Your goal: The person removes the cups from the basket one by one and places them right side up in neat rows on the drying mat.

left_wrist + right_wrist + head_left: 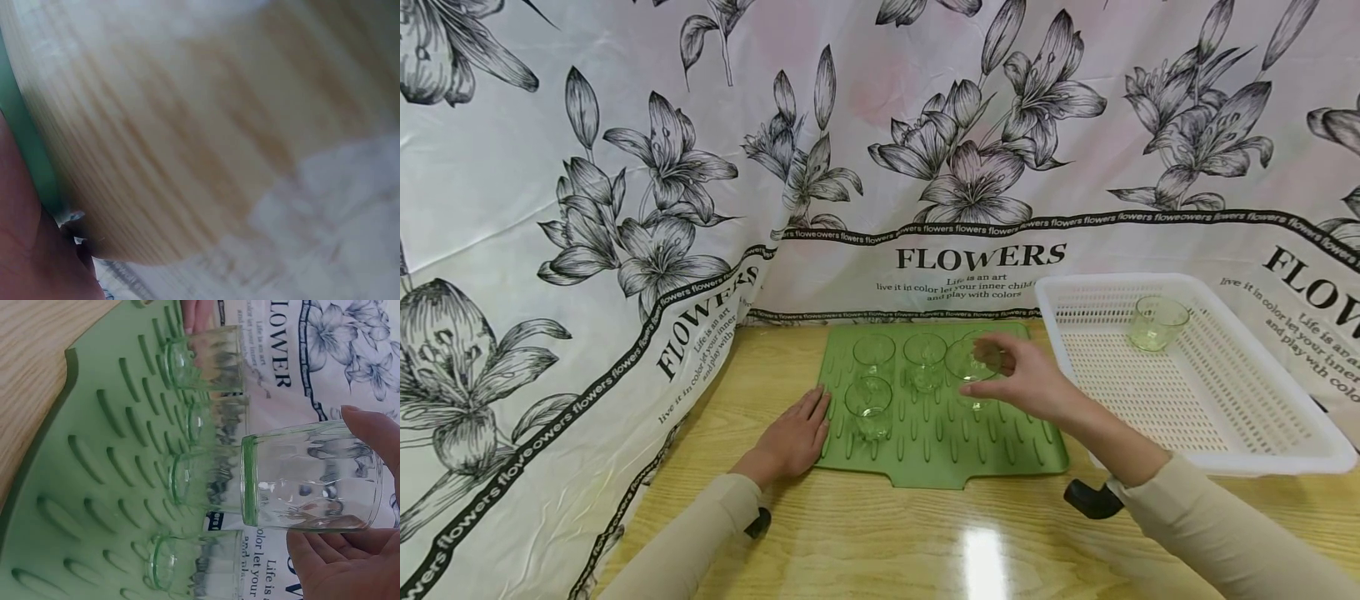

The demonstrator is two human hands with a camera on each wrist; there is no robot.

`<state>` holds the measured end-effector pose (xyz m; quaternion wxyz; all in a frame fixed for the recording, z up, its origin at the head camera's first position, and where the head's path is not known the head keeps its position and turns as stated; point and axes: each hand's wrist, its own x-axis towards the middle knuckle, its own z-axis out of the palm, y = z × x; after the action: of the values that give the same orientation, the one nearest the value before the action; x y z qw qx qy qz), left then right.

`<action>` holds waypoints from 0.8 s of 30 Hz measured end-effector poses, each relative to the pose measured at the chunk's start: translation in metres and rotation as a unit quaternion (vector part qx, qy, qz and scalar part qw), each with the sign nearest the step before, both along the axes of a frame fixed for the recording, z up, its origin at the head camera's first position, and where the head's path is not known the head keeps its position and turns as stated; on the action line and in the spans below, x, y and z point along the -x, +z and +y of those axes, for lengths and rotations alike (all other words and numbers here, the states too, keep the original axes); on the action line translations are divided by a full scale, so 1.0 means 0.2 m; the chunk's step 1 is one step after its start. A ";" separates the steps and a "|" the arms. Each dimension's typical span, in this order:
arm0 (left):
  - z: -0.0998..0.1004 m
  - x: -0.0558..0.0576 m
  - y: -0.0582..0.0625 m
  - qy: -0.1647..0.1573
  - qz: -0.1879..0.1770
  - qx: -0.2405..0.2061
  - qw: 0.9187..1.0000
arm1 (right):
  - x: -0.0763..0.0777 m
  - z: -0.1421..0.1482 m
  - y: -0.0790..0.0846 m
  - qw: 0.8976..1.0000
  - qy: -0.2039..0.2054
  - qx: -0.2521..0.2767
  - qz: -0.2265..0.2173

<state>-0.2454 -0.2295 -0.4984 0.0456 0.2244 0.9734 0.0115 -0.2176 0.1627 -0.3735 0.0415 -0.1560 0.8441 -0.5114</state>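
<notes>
Several clear green-tinted drinking glasses stand upright on a green drying mat point(925, 462) with raised ridges. One glass point(868, 408) is nearer the front left, with another glass point(874, 354) behind it and a third glass point(925, 362) to the right. My right hand point(1026, 379) holds a further glass point(312, 478) between thumb and fingers. In the right wrist view its base hangs off the mat's surface, apart from the standing glasses. Fingers extended, my left hand point(793, 433) rests at the mat's left edge. The left wrist view is blurred and mostly table.
At the right is a white perforated plastic basket point(1270, 462), with one glass point(1157, 323) inside against its far side. A wooden table point(880, 542) lies under everything. Flower-printed cloth point(820, 275) hangs behind and along the left side.
</notes>
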 end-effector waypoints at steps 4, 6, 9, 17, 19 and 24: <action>0.01 -0.01 0.03 0.003 -0.005 0.002 1.000 | 0.01 -0.02 -0.02 1.000 0.001 -0.007 -0.003; 0.02 -0.02 0.04 0.003 -0.008 -0.009 1.000 | 0.01 -0.03 -0.04 1.000 0.005 -0.012 -0.004; 0.03 -0.03 0.05 0.003 -0.012 -0.018 1.000 | 0.02 -0.05 -0.06 1.000 0.015 -0.005 -0.014; 0.02 -0.03 0.05 -0.002 -0.005 -0.025 1.000 | 0.05 -0.08 -0.16 0.999 0.034 -0.013 -0.015; 0.03 -0.04 0.05 -0.002 -0.004 -0.023 1.000 | 0.05 -0.09 -0.18 0.999 0.036 -0.014 -0.018; 0.03 -0.04 0.07 0.001 -0.005 -0.005 1.000 | 0.04 -0.11 -0.22 0.998 0.050 0.001 -0.033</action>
<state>-0.2368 -0.2231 -0.4845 0.0494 0.2233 0.9733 0.0175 -0.2266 0.1404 -0.4178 0.0949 -0.1808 0.8331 -0.5141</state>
